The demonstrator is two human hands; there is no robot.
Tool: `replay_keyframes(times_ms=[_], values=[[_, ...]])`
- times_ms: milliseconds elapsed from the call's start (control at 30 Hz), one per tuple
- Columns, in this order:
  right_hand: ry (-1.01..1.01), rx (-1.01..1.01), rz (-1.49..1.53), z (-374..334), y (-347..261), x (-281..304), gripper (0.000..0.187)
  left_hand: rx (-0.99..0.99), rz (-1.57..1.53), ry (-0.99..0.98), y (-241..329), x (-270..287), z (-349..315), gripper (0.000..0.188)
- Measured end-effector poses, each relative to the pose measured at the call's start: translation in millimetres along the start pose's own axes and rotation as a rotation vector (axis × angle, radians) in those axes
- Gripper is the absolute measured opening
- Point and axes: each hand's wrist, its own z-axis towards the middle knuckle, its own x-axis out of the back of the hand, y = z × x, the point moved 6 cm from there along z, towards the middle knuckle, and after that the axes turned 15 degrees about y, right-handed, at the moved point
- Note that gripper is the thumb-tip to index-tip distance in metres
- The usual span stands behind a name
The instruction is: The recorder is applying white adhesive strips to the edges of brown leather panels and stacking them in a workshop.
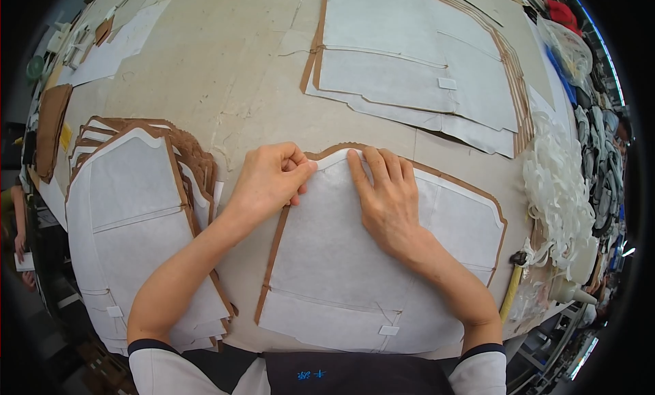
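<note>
In front of me lies a brown fabric garment panel [321, 258] with a whitish backing, flat on the table. A narrow white tape [336, 159] runs along its curved top edge, and another white strip follows the right-hand edge. My left hand [269, 180] is closed in a pinch at the panel's upper left corner, with the end of the tape at its fingertips. Palm down, my right hand [389, 197] rests on the panel, its fingers extended and the fingertips touching the tape beside the curved edge. A small white tag [389, 330] sits near the panel's lower edge.
At left is a stack of similar panels [136, 190], close to my left forearm. More panels [409, 54] lie at the far right. A heap of white tape [559, 183] and a pale nozzle bottle [573, 293] are along the right edge. Folded brown fabric [53, 129] lies far left.
</note>
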Motion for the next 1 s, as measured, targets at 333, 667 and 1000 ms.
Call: replay_keyframes(times_ms=[333,667,1000], values=[[0.061,0.033,0.193,5,-8,-4,0.043,0.013,0.027,0.001,1,-2,2,0.022],[0.029,0.070,0.332,9,-16,-3,0.039,0.007,0.014,0.021,3,-3,-2,0.020],[-0.093,0.054,0.295,14,-27,-2,0.053,0.015,0.013,0.143,-32,41,-60,0.021]])
